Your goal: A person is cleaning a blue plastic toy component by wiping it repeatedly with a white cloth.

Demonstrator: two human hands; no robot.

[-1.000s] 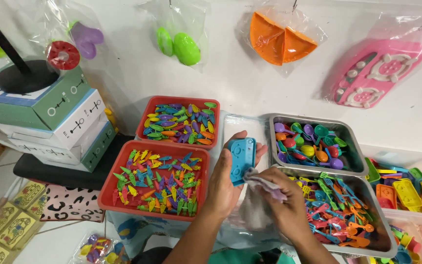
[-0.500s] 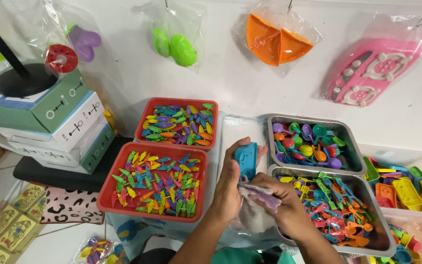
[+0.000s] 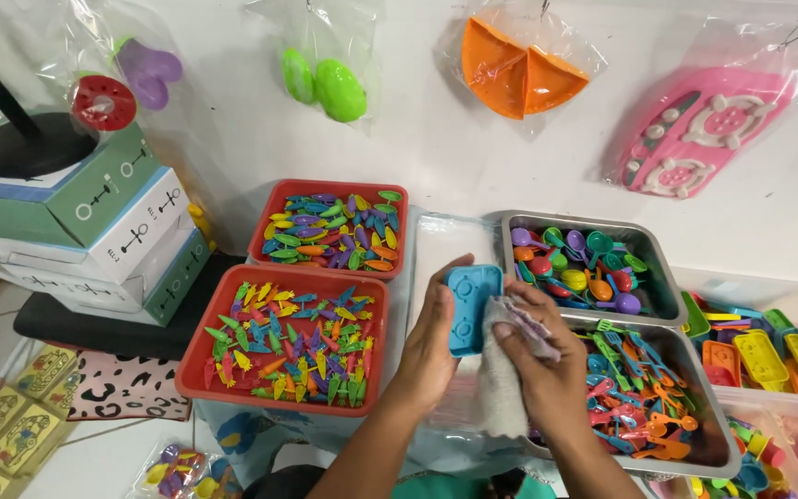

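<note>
At the far left, a stack of boxes [image 3: 94,231] in green and white is seen, with a black stand [image 3: 25,143] set on top. Just right of it, two red trays are placed one behind the other: the far red tray [image 3: 330,226] is filled with small coloured leaf-like pieces, and the near red tray [image 3: 279,337] with small coloured carrot-like pieces.

Right of the near tray, a blue toy piece [image 3: 468,310] is held upright above the tabletop [image 3: 436,245] by the left hand [image 3: 431,346], whose fingers are closed around its left edge and back. A pale cloth [image 3: 510,370] is pressed against the right side of the piece by the right hand [image 3: 547,370], which is closed on the cloth; the cloth's lower end hangs down between the two wrists. How far the cloth wraps over the piece is hard to tell.

Further right, two metal trays are set one behind the other: the far metal tray [image 3: 584,268] holds coloured toy spoons, and the near metal tray [image 3: 658,397] holds coloured toy forks, its left part covered by the right hand. At the far right, a clear bin [image 3: 759,351] of larger coloured toy parts is seen. On the wall above, bagged toys [image 3: 519,65] are hung.
</note>
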